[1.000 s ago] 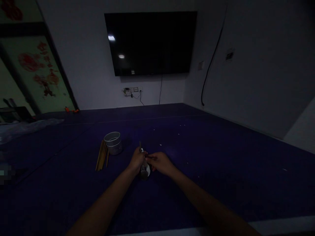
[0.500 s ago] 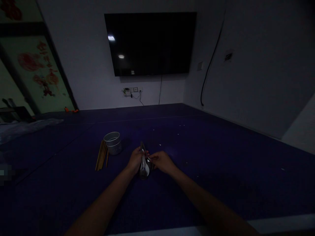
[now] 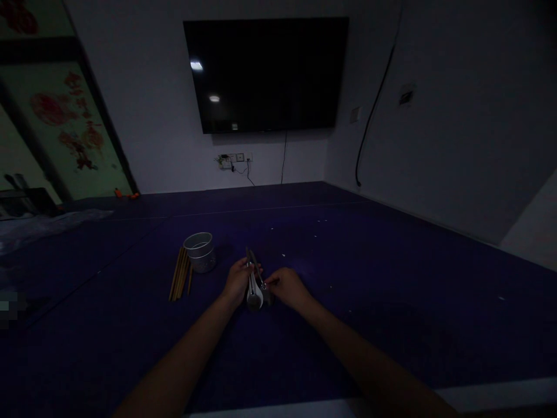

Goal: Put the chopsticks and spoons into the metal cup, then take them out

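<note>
Here we are over the purple mat (image 3: pixel 391 325), and the left hand (image 3: pixel 237 281) is wrapped around the upper handles of a few spoons (image 3: pixel 253 302) — bowls pointing down toward the wearer, a metal one lying over a white one. In from the other side comes the right hand (image 3: pixel 288 285), fingers pinched narrow on the neck of another spoon (image 3: pixel 267 297), dark metal, slanting out just beside the bundle; its bowl is dim in this light. Off to the left, the metal cup (image 3: pixel 202 256) stands upright, chopsticks (image 3: pixel 178 276) lying in a loose row right beside it. White scraps (image 3: pixel 284 255) dot the mat beyond the hands — and there's the TV (image 3: pixel 270 75), dark on the wall (image 3: pixel 152 133).
</note>
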Action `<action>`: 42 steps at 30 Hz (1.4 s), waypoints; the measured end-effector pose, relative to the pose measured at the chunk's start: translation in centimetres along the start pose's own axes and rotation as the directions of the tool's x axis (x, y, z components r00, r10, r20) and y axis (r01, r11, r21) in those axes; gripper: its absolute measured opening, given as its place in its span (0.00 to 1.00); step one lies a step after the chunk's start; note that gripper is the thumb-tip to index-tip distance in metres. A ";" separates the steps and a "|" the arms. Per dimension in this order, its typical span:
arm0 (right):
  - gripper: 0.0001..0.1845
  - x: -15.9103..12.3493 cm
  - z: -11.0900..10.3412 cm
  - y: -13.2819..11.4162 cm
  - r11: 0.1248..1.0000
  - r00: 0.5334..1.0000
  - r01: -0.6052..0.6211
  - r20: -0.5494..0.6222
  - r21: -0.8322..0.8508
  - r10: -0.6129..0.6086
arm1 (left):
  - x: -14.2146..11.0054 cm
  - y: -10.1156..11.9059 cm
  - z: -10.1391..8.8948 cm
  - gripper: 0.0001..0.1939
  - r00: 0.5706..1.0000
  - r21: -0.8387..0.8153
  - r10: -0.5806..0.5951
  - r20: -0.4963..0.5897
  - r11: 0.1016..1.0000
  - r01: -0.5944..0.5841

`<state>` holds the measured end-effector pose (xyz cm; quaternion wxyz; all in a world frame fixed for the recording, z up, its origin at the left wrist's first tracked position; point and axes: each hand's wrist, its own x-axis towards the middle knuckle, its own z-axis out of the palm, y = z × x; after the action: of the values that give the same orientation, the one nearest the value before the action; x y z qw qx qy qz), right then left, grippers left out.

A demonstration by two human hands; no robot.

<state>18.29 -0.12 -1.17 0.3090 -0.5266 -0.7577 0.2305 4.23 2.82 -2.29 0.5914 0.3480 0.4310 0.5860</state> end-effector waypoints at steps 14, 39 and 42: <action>0.09 -1.0 1.2 -2.5 0.984 1.000 0.009 -0.023 -0.176 -0.014 | -0.2 0.2 0.0 0.12 0.997 0.056 0.047 0.064 0.997 -0.050; 0.09 0.9 1.5 1.5 0.972 0.987 -0.100 -0.103 0.213 0.124 | 0.1 -0.1 -0.5 0.19 0.997 0.054 0.051 0.054 0.997 -0.054; 0.08 0.9 1.6 1.6 0.982 0.987 -0.121 -0.090 0.144 0.135 | 0.4 -0.2 -0.7 0.19 0.993 0.089 0.093 0.068 0.991 -0.098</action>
<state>17.96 1.22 -3.16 0.3665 -0.5625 -0.6881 0.2753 3.63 3.13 -2.84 0.5594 0.4137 0.4213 0.5817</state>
